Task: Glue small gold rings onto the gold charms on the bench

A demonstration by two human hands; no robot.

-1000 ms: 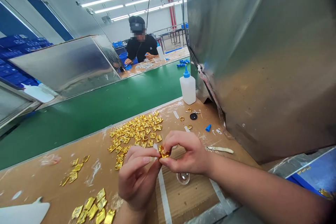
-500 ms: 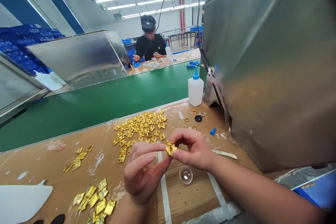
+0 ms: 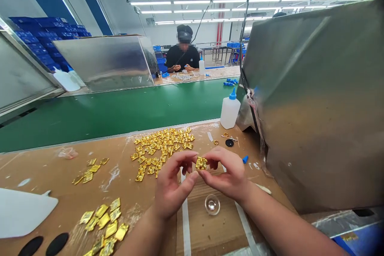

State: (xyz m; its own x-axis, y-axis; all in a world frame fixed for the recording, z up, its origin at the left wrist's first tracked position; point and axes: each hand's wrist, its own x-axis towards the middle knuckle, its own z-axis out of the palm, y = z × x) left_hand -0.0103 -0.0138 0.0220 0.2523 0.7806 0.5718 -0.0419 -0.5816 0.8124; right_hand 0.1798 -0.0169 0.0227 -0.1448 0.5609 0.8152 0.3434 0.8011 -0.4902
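Between my two hands is a small shiny gold metal piece (image 3: pixel 201 163), roughly square with raised parts on top. My left hand (image 3: pixel 175 180) pinches its left side between thumb and forefinger. From the right, the thumb and fingers of my right hand (image 3: pixel 228 172) grip the same piece. Beneath it stands a small clear cup (image 3: pixel 212 205) on a taped brown board (image 3: pixel 207 236). Past my left hand spreads a large cluster of similar gold pieces (image 3: pixel 163 142). Another heap of gold pieces (image 3: pixel 105 226) lies nearer, to the left, with a few gold pieces (image 3: pixel 90 172) farther back.
A white bottle with a blue cap (image 3: pixel 230 112) stands by the green belt (image 3: pixel 126 114). A tall metal panel (image 3: pixel 315 108) blocks the right side. Black ovals (image 3: pixel 57 244) and a white bottle lying down (image 3: pixel 24 212) are at left. A co-worker (image 3: pixel 183 54) sits across the belt.
The view has tilted and shifted slightly. My left fingers have closed in on the gold piece, which is turned to face me more; my right hand still grips it.
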